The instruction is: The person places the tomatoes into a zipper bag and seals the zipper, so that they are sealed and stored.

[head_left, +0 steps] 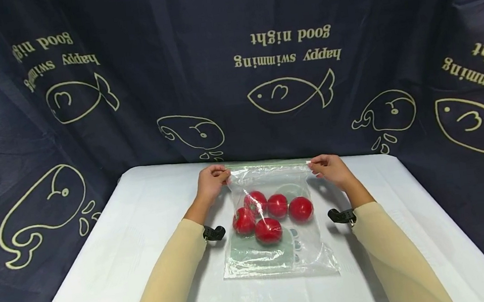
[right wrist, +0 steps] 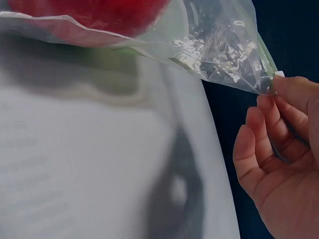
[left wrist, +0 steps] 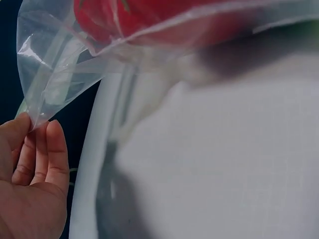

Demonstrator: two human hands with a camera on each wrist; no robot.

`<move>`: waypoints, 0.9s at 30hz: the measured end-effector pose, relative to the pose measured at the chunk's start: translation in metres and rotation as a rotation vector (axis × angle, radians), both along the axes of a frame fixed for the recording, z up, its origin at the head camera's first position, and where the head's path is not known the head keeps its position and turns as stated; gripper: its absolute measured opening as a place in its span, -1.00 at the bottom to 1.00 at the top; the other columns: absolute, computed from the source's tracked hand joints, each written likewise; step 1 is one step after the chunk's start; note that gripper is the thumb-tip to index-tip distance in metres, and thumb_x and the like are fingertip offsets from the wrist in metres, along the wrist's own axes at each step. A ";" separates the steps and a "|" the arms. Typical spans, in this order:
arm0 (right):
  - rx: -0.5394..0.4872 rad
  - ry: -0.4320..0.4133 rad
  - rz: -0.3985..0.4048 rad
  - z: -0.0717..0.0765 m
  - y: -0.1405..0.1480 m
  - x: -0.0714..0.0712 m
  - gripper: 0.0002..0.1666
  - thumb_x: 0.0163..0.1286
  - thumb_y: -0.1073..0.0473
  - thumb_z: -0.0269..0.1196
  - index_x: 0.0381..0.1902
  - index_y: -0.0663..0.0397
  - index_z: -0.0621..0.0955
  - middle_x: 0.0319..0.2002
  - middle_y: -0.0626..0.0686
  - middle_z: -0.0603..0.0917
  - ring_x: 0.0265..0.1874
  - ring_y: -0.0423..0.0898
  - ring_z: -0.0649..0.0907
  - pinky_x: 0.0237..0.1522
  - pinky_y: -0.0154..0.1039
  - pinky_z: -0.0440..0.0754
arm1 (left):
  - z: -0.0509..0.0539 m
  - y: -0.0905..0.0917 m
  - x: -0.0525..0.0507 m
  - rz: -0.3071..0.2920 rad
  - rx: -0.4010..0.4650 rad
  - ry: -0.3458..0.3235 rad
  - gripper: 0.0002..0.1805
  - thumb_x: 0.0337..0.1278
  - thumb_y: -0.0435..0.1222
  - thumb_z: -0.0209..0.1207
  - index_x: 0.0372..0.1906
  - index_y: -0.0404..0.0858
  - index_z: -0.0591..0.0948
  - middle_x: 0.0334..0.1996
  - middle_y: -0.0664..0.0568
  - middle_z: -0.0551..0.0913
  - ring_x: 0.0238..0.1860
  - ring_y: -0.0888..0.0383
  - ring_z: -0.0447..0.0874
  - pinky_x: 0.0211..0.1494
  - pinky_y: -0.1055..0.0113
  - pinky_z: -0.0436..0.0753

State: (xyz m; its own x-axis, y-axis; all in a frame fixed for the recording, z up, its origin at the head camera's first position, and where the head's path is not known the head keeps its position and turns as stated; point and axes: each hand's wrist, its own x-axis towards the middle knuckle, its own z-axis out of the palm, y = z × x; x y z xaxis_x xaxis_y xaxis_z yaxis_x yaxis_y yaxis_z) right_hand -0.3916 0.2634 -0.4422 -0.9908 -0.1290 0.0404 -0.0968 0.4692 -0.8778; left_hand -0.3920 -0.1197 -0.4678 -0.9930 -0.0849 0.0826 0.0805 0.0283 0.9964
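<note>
A clear zip bag (head_left: 312, 252) with a green strip along its far edge holds several red tomatoes (head_left: 268, 230) at the middle of the table. My left hand (head_left: 212, 182) pinches the bag's far left corner between thumb and fingers. At the far right corner, my right hand (head_left: 333, 170) pinches the bag's edge beside a small white slider (right wrist: 279, 74). In the left wrist view, the plastic stretches from the left fingertips (left wrist: 22, 122) toward a tomato (left wrist: 144, 20). The right wrist view shows a tomato (right wrist: 94, 17) inside the bag, near the top.
The white-covered table (head_left: 133, 223) ends at a dark blue curtain (head_left: 223, 63) printed with fish, whales and lettering. More curtain hangs on the left and right. Black wrist straps (head_left: 213, 233) sit over beige sleeves.
</note>
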 end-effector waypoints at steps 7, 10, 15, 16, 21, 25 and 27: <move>-0.020 -0.051 -0.008 -0.001 -0.001 -0.001 -0.56 0.55 0.19 0.21 0.18 0.47 0.57 0.01 0.28 0.74 -0.20 -0.13 0.71 -0.10 -0.21 0.74 | -0.002 -0.006 0.000 -0.022 0.014 -0.020 -0.82 0.33 -0.46 0.26 -0.07 -0.51 0.62 -0.39 -0.03 0.72 -0.44 0.25 0.68 -0.34 0.42 0.72; -0.027 -0.055 -0.009 0.000 -0.001 -0.001 -0.56 0.54 0.20 0.21 0.17 0.50 0.56 -0.05 0.21 0.77 -0.22 -0.12 0.70 -0.14 -0.25 0.73 | -0.002 -0.007 0.000 -0.026 -0.001 -0.029 -0.81 0.34 -0.45 0.26 -0.06 -0.50 0.62 -0.36 -0.07 0.73 -0.43 0.24 0.69 -0.32 0.40 0.73; -0.026 -0.058 -0.015 -0.001 -0.001 -0.004 -0.59 0.54 0.24 0.20 0.15 0.52 0.57 -0.11 0.19 0.76 -0.25 -0.13 0.69 -0.15 -0.25 0.73 | -0.001 -0.008 -0.001 -0.023 -0.017 -0.033 -0.81 0.33 -0.45 0.27 -0.05 -0.50 0.63 -0.36 -0.08 0.73 -0.42 0.22 0.70 -0.23 0.27 0.78; -0.029 -0.063 -0.013 0.003 -0.002 -0.001 -0.60 0.54 0.26 0.19 0.14 0.54 0.57 -0.09 0.25 0.76 -0.25 -0.12 0.69 -0.15 -0.24 0.74 | -0.001 -0.008 -0.001 -0.023 -0.018 -0.033 -0.80 0.33 -0.45 0.27 -0.05 -0.50 0.64 -0.34 -0.11 0.74 -0.41 0.21 0.70 -0.19 0.22 0.79; -0.035 -0.071 -0.010 0.005 -0.004 0.001 -0.59 0.55 0.26 0.17 0.16 0.55 0.56 0.00 0.36 0.72 -0.23 -0.11 0.70 -0.18 -0.28 0.72 | 0.000 -0.010 0.002 -0.025 -0.040 -0.042 -0.80 0.31 -0.46 0.28 -0.05 -0.50 0.64 -0.29 -0.19 0.76 -0.44 0.19 0.71 -0.10 0.11 0.79; 0.004 -0.041 -0.017 0.000 -0.002 -0.001 -0.57 0.56 0.19 0.19 0.15 0.50 0.59 0.00 0.32 0.74 -0.20 -0.13 0.71 -0.17 -0.30 0.71 | 0.000 -0.011 0.003 -0.035 -0.043 -0.051 -0.81 0.29 -0.49 0.27 -0.05 -0.52 0.64 -0.28 -0.17 0.76 -0.46 0.22 0.73 -0.16 0.19 0.80; 0.027 -0.034 -0.027 0.000 -0.002 0.000 -0.58 0.55 0.17 0.20 0.14 0.46 0.61 0.02 0.31 0.74 -0.18 -0.09 0.72 -0.11 -0.25 0.72 | 0.000 -0.012 0.003 -0.043 -0.042 -0.054 -0.80 0.29 -0.49 0.27 -0.04 -0.53 0.63 -0.27 -0.17 0.76 -0.45 0.20 0.74 -0.18 0.22 0.80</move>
State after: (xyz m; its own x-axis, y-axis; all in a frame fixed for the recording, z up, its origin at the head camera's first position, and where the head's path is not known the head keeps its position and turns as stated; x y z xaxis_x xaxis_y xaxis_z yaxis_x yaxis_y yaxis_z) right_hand -0.3919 0.2616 -0.4417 -0.9947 -0.1025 0.0034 -0.0539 0.4947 -0.8674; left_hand -0.3886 -0.1312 -0.4683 -0.9987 -0.0398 0.0313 0.0286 0.0682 0.9973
